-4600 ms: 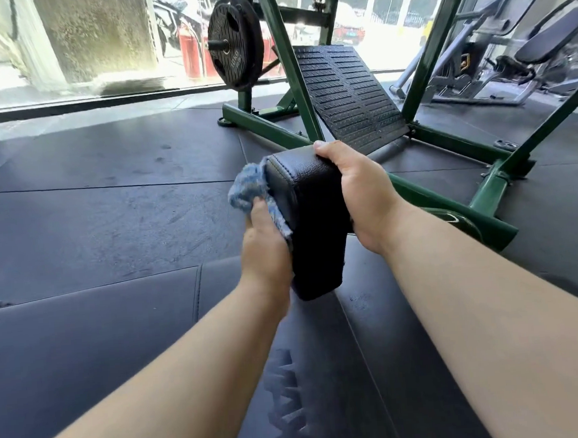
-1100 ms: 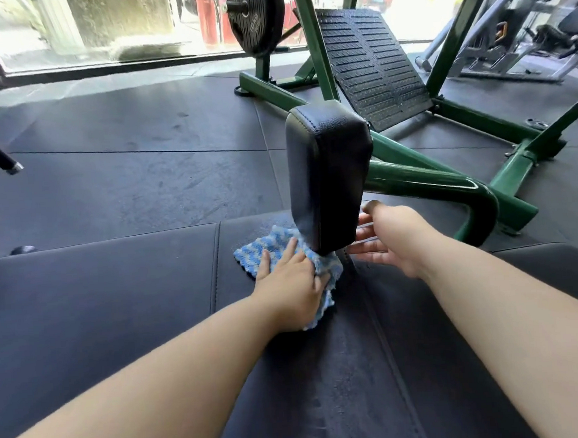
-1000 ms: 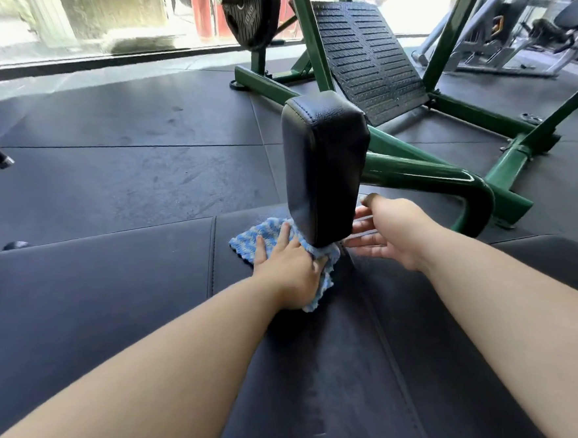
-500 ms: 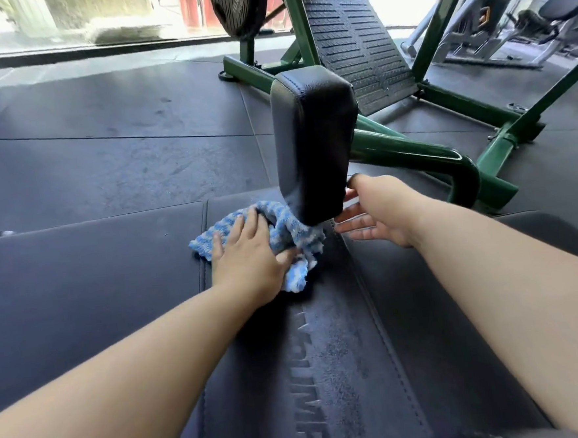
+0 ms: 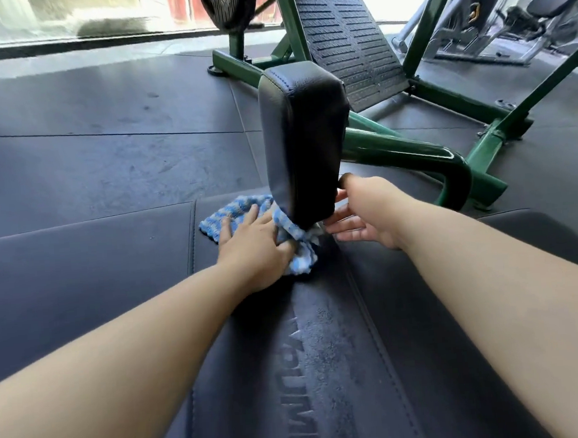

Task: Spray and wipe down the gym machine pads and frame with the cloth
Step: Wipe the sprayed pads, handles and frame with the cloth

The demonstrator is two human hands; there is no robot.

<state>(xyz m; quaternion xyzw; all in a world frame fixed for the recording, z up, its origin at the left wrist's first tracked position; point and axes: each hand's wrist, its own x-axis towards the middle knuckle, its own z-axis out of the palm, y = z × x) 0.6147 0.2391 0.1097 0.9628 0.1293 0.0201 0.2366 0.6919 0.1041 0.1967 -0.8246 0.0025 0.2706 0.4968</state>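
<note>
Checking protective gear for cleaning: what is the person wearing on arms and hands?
Nothing shows: the left hand and right hand are bare, without gloves, rings or watch. Both forearms are bare to the picture's edge; no sleeves in view.

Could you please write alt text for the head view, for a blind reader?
The left hand presses a blue-and-white cloth onto the black seat pad beside an upright black pad, whose lower edge the right hand touches. A green frame stands behind.
</note>
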